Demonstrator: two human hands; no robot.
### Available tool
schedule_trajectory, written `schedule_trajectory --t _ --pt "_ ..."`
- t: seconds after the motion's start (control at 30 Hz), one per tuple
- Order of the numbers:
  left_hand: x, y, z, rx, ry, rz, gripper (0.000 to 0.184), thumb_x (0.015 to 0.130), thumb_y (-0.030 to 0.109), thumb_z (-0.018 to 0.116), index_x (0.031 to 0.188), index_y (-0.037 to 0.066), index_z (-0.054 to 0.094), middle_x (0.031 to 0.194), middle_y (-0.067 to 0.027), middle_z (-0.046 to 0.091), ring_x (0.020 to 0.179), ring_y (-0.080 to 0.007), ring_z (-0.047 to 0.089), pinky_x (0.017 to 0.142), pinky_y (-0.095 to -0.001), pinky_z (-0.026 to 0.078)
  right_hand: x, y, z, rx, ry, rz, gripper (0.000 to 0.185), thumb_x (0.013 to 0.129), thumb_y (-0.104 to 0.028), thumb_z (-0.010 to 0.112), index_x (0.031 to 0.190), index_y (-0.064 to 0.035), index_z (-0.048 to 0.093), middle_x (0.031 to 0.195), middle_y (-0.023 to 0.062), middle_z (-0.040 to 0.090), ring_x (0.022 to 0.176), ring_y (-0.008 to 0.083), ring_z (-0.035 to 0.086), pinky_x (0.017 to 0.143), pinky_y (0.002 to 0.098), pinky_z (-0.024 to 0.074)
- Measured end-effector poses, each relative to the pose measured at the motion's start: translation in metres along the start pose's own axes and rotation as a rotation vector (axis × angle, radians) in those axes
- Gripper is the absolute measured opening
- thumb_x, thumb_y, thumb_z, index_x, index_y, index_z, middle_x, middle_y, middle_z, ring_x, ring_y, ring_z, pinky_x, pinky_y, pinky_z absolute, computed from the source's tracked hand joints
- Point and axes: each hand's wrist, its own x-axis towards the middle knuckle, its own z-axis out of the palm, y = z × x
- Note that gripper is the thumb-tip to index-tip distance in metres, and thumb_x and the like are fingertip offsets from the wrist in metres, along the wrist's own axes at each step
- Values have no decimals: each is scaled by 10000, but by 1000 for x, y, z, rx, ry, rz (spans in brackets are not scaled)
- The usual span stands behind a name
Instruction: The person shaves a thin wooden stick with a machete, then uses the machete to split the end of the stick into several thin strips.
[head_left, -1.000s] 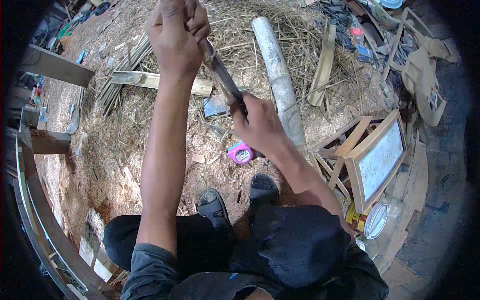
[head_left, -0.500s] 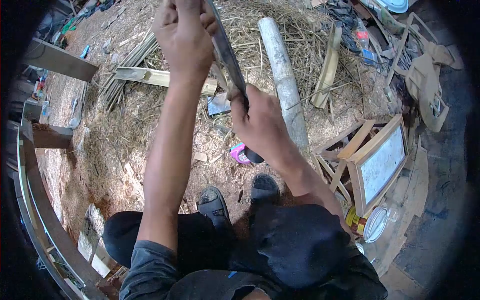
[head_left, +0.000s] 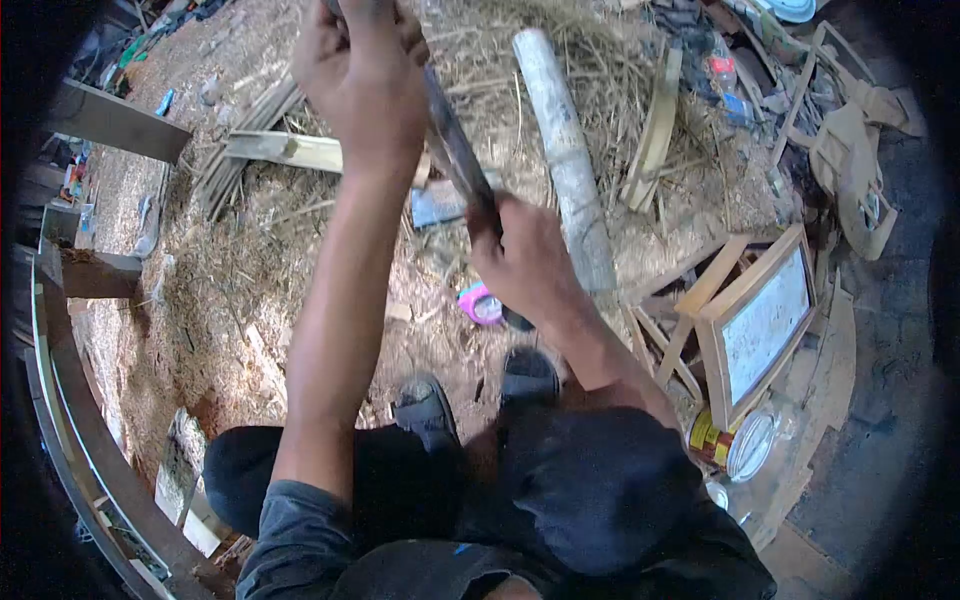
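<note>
My left hand [head_left: 365, 90] is closed at the top of the view, fingers wrapped round the upper end of a long dark blade-like strip [head_left: 455, 140]. That strip slants down and right to my right hand [head_left: 525, 245], whose fingers close round its lower end. Motion blurs both fingers and strip, so its exact kind is unclear. Below my right hand, a pink tape measure [head_left: 480, 304] lies on the ground near my sandals [head_left: 425, 405]. A bluish flat piece [head_left: 437, 203] lies behind the strip.
Ahead, a whitish pole [head_left: 565, 150] lies on straw and shavings beside a split bamboo piece [head_left: 655, 130]. Another bamboo piece [head_left: 285, 149] is at left. To the right stand a wooden frame [head_left: 715, 340] and a jar [head_left: 750, 447]. A curved wooden rim [head_left: 85, 430] edges the left side.
Both hands keep hold of the dark strip. My left hand has shifted slightly left, and my right hand has moved slightly down; the strip's visible face has turned a little.
</note>
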Motion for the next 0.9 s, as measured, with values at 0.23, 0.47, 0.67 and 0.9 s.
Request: schedule_trajectory --t 0.23,0.47,0.67,0.9 --pt "9 -5 -16 -83 -94 -48 433 990 450 513 764 93 419 566 15 308 466 -72 264 424 -241 224 4 17 5 275 -61 8 127 896 -77 571 833 25 610 633 191 624 574 339 656 515 423 455" --pt "6 2 -9 -35 -110 -41 461 1000 473 473 746 98 387 561 12 283 451 -85 237 431 -258 215 5 26 28 59 137 -238 189 940 -117 564 833 36 594 527 120 566 452 247 597 427 369 449" --pt "10 3 -21 -61 -58 -108 473 999 488 462 742 98 388 548 17 272 440 -89 247 415 -257 214 10 -17 -3 25 49 -154 175 923 -103 556 858 57 583 549 181 574 493 327 623 445 400 468" --pt "8 1 -16 -24 -94 -1 465 990 482 489 746 99 384 559 18 269 459 -88 257 421 -251 223 15 0 6 -85 -146 24 191 926 -117 556 960 70 574 624 216 624 612 356 680 559 420 562"
